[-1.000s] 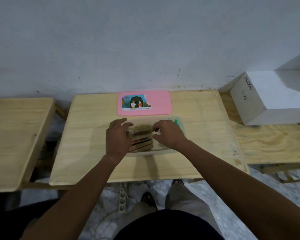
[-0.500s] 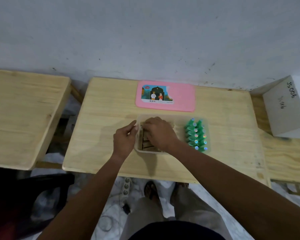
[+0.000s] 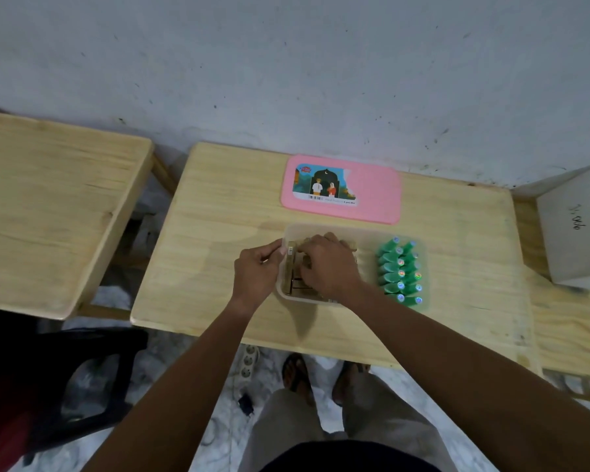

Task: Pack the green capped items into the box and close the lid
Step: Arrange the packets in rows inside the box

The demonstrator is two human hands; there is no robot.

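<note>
Right grip (image 3: 327,267) curled, palm down, inside a clear plastic box (image 3: 367,238), fingers pressed onto small brown packets (image 3: 292,270) filling its left half; whether any packet is actually held, impossible to tell. Left grip (image 3: 258,270) loosely curled, thumb and fingertips pinching the box's left rim. Green capped items (image 3: 401,272) lying in two tight rows in the box's right end, caps pointing up and left. Just behind the box, flat on the wooden worktop (image 3: 218,233), a pink lid (image 3: 372,195) with a printed label. Second wooden worktop (image 3: 48,206) to the left; white carton (image 3: 573,233) with handwriting at far right.
</note>
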